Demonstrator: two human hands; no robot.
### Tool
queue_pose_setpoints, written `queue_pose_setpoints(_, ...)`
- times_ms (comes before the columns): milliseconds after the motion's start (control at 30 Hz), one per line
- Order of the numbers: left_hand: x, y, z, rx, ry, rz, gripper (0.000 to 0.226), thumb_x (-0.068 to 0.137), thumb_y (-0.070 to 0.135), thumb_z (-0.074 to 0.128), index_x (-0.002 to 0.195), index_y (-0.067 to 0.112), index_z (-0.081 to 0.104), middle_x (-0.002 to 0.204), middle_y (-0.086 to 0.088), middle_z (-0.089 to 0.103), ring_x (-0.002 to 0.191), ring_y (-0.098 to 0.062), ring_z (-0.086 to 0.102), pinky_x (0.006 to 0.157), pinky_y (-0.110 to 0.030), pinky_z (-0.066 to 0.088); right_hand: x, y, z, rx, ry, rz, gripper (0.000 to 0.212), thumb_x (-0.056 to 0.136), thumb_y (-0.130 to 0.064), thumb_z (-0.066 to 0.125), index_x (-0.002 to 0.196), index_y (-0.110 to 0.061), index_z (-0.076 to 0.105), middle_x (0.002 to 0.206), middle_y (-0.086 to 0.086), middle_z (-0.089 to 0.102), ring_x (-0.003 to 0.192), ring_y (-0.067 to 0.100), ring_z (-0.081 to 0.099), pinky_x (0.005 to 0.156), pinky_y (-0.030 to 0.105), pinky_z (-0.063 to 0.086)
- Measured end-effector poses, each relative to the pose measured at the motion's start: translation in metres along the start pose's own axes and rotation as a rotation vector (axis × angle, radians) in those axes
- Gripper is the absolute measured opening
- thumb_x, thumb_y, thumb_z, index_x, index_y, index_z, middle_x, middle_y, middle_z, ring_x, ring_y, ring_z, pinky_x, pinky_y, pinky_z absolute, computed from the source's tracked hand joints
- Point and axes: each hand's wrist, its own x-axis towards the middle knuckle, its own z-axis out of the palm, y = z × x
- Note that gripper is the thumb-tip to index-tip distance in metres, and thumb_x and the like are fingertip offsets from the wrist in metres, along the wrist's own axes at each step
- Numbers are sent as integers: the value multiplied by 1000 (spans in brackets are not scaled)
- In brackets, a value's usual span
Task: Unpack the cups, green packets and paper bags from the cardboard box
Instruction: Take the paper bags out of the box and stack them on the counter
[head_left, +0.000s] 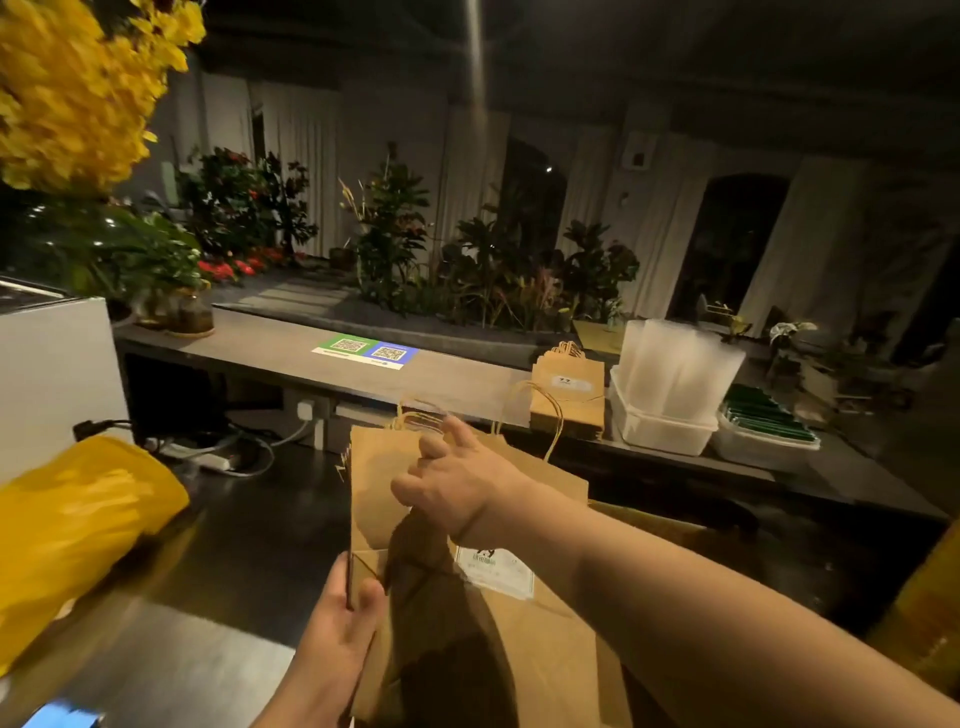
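My left hand (345, 618) pinches the side edge of the flat stack of brown paper carrier bags (524, 649), held above the dark surface (249, 525). My right hand (457, 486) curls over its top by the twisted handles. The stack looks light but floppy and likely to fan out, so I judge that gripping both ends is best.

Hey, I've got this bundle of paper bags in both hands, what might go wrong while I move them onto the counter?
The paper bags are a loose bundle: the left hand pinches only one lower edge and the right hand holds near the top, so some may fan out and slip. Their handles stick up and could snag. The stack already on the counter stands close beside the cups, so a push there might tip them.
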Motion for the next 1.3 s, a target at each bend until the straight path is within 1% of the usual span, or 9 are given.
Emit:
queue_pose_setpoints(67, -5, -2, -11, -4, 12, -18, 102, 31, 92, 73, 114, 36, 53, 99, 9, 72, 94, 2, 69, 74, -11, 51, 17, -16, 0, -22, 27, -39, 39, 93, -21, 70, 130, -20, 58, 121, 6, 67, 130, 30, 43, 119, 54, 15)
queue_pose_setpoints(200, 4, -15, -20, 45, 15, -103, 36, 92, 12, 73, 118, 29, 56, 105, 1, 72, 110, -19, 65, 88, -28, 49, 36, -32, 12, -46, 163, -69, 43, 94, -22, 69, 135, -21, 56, 136, 9, 59, 139, 33, 38, 124, 59, 9)
queue_pose_setpoints(333, 11, -25, -32, -80, 91, -168, 25, 96, 8, 67, 116, 23, 60, 108, -7, 75, 105, -26, 69, 82, -38, 54, 15, -36, 50, 283, 295, 364, 64, 97, -46, 62, 152, -33, 33, 164, 0, 25, 155, 29, 14, 126, 50, -2)
queue_pose_setpoints(400, 14, -30, -37, -110, 115, -210, 19, 99, 10, 64, 114, 20, 60, 106, -9, 73, 98, -28, 70, 73, -39, 54, -10, -38, 86, 600, 287, 830, 77, 90, -59, 66, 153, -33, 30, 160, -5, 29, 152, 23, 24, 125, 45, 16)
queue_pose_setpoints(500, 16, -29, -40, -128, 117, -248, 14, 101, 11, 60, 114, 17, 60, 104, -12, 73, 95, -31, 70, 69, -39, 52, -46, -39, 125, 1360, -69, 1285, 88, 84, -64, 71, 152, -18, 37, 150, 6, 49, 135, 28, 51, 112, 47, 45)
queue_pose_setpoints(633, 29, -26, -42, -65, 103, -320, 10, 98, 8, 63, 107, 13, 64, 95, -15, 76, 89, -35, 71, 69, -40, 52, -54, -47, 134, 1738, -235, 1209, 35, 95, -44, 69, 115, -15, 66, 112, 5, 72, 106, 23, 69, 94, 38, 56)
queue_pose_setpoints(900, 61, -31, -60, 107, 29, -458, 13, 96, -1, 57, 96, -10, 67, 100, -26, 63, 109, -39, 60, 78, -36, 45, -37, -48, 114, 1841, -378, 1397, 28, 106, -37, 51, 115, -11, 57, 108, 8, 64, 91, 22, 62, 66, 31, 49)
queue_pose_setpoints(1100, 78, 19, -55, 51, -45, -346, 16, 100, 20, 63, 114, 26, 59, 111, -13, 73, 101, -40, 69, 83, -54, 55, -25, -32, 105, 1922, 376, 1165, 25, 106, -30, 52, 132, -27, 53, 119, -2, 68, 103, 20, 69, 83, 38, 61)
queue_pose_setpoints(1300, 82, 46, -48, -34, 12, 78, 40, 104, 19, 55, 135, 42, 44, 116, 9, 69, 109, -13, 63, 87, -38, 51, -18, -17, 82, 1720, 824, 778, 27, 108, -28, 47, 135, -35, 47, 125, -19, 65, 121, 7, 61, 100, 28, 53)
